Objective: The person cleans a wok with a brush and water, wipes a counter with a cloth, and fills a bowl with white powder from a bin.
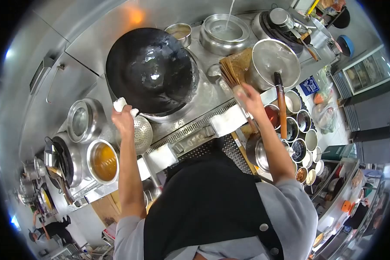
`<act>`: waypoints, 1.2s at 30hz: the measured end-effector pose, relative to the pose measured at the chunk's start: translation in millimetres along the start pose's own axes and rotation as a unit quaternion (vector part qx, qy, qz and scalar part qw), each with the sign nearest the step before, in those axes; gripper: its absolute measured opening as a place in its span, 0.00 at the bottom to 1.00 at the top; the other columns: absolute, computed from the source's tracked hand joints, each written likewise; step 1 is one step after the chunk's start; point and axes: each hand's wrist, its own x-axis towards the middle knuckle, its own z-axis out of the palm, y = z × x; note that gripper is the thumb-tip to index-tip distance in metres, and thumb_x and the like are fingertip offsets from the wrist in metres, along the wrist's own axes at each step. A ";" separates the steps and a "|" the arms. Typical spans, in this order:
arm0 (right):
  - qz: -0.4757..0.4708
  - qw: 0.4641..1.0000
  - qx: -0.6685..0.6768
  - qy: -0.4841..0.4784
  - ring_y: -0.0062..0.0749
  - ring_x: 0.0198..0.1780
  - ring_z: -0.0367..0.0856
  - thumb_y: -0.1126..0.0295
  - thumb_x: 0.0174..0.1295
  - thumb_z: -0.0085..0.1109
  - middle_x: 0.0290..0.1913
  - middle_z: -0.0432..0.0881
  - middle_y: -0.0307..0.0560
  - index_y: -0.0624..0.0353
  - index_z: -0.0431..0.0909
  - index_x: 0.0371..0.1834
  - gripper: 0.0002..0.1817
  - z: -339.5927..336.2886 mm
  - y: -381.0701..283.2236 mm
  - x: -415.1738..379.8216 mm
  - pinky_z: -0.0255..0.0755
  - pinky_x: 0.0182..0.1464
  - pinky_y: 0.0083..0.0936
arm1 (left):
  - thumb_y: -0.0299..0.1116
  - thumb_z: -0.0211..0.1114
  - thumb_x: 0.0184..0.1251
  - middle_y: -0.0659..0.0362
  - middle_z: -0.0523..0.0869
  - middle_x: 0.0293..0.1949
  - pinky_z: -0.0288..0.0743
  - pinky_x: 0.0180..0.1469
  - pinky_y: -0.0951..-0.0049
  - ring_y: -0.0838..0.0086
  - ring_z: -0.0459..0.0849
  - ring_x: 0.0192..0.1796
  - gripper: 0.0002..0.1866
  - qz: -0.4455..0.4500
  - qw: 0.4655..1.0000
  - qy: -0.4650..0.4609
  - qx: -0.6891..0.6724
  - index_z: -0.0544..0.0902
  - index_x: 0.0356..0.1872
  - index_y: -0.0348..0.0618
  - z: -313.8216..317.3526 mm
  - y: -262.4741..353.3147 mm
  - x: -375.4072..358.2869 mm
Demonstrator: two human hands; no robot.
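Note:
My left hand [123, 117] is closed on a folded white cloth [121, 104] at the near-left rim of a large black wok [149, 71]. The wok is tilted, and its dark inside looks wet and shiny. My right hand [250, 100], slightly blurred, is wrapped round the handle of a bamboo brush [230, 74] to the right of the wok. The brush's bristles point away from me, in front of a brown, flat-sided piece [243, 58]. Just beyond this hand stands a large metal pot [276, 60] with a wooden-handled ladle [280, 93] leaning in it.
Water runs into a steel basin [225, 31] at the back. A perforated strainer [139, 135] lies by my left forearm, near a bowl of amber liquid [104, 161]. Several seasoning containers [298, 149] stand at right. White cloths [227, 121] lie along the stove's front edge. Another person [52, 232] is at far lower left.

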 end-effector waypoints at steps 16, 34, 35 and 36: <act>-0.244 0.883 0.005 -0.401 0.39 0.59 0.86 0.78 0.63 0.68 0.59 0.86 0.51 0.56 0.83 0.62 0.22 237.6 -14.1 6.3 0.80 0.60 0.36 | 0.27 0.71 0.55 0.46 0.88 0.35 0.81 0.44 0.60 0.62 0.88 0.38 0.16 0.080 0.980 0.062 0.171 0.80 0.44 0.31 -3.0 38.3 -74.2; 0.132 0.803 -0.572 -0.104 0.62 0.62 0.81 0.69 0.65 0.55 0.57 0.80 0.64 0.50 0.69 0.70 0.28 30.5 125.3 -25.6 0.79 0.61 0.54 | 0.42 0.73 0.63 0.45 0.90 0.45 0.82 0.51 0.58 0.55 0.89 0.47 0.28 -0.200 0.979 0.018 -0.042 0.79 0.56 0.28 43.3 -159.8 -40.0; 0.134 0.815 -0.555 -0.103 0.60 0.62 0.81 0.68 0.67 0.55 0.58 0.80 0.62 0.47 0.69 0.71 0.27 28.7 129.3 -26.8 0.79 0.61 0.53 | 0.41 0.72 0.64 0.48 0.90 0.42 0.83 0.44 0.59 0.59 0.90 0.42 0.26 -0.212 0.976 0.000 -0.055 0.80 0.54 0.30 42.4 -158.0 -42.4; 0.144 0.808 -0.563 -0.098 0.59 0.62 0.82 0.67 0.68 0.54 0.57 0.81 0.60 0.46 0.69 0.71 0.27 30.3 130.0 -25.1 0.79 0.61 0.53 | 0.39 0.72 0.64 0.55 0.88 0.37 0.77 0.32 0.66 0.67 0.86 0.34 0.19 -0.243 0.966 -0.004 -0.085 0.80 0.49 0.37 39.0 -126.3 -48.9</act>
